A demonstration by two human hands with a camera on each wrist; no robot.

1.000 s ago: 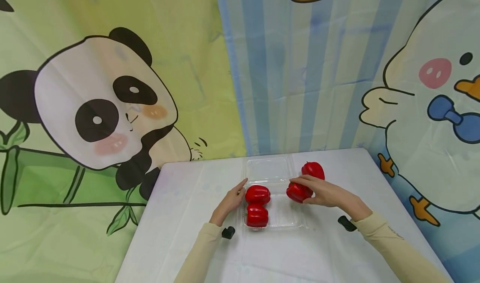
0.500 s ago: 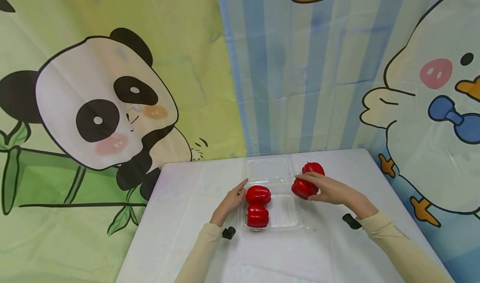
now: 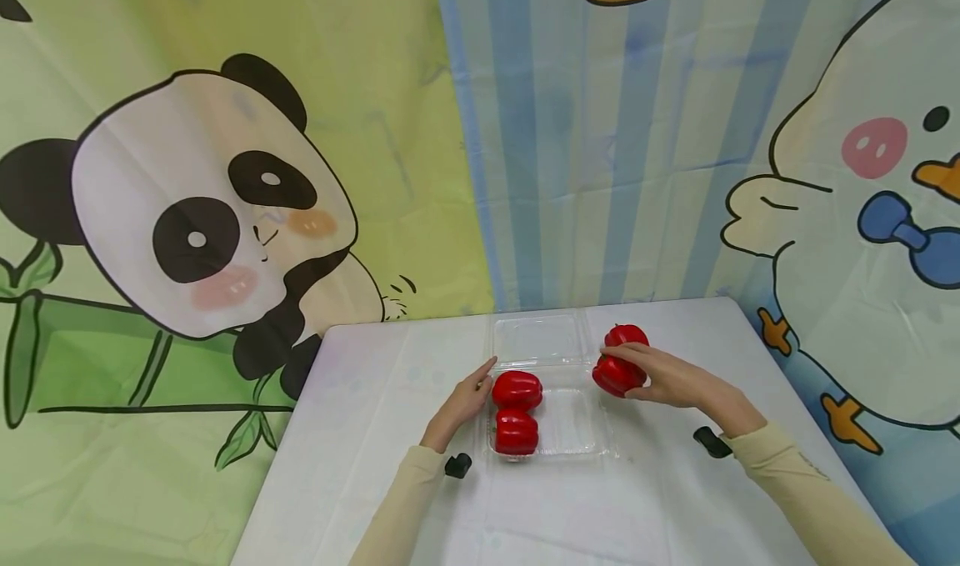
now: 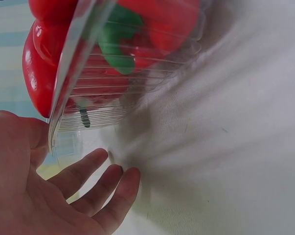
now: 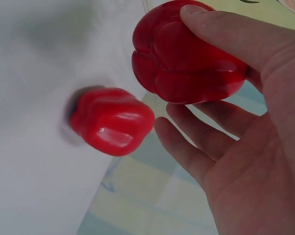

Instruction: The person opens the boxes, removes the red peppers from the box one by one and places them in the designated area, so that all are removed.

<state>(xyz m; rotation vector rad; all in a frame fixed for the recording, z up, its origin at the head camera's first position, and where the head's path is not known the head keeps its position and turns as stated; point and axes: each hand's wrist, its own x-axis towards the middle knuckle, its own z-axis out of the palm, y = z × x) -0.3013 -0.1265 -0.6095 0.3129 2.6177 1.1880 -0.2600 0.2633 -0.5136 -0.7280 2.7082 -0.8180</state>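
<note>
In my right hand (image 3: pixel 671 378) a red bell pepper (image 3: pixel 617 376) is held between thumb and fingers, just right of a clear plastic clamshell box (image 3: pixel 570 424). Right behind it on the table lies another red bell pepper (image 5: pixel 113 122), free of the hand. Two more peppers, a rear one (image 3: pixel 517 391) and a front one (image 3: pixel 516 431), fill the box's left side; green stems show through its ribbed wall in the left wrist view. My left hand (image 3: pixel 461 403) touches the box's left rim, its fingers (image 4: pixel 120 193) extended and loosely spread below.
The clear lid (image 3: pixel 536 337) lies folded back toward the rear of the white-covered table (image 3: pixel 390 408). Behind stand cloth backdrops with a panda (image 3: pixel 210 207) and a white bird. A black wrist camera (image 3: pixel 711 442) shows under the right wrist, another (image 3: pixel 457 466) by the left.
My right hand has carried its pepper to the right, from above the box's right edge to beside the box, near the loose pepper. The left hand stays in place.
</note>
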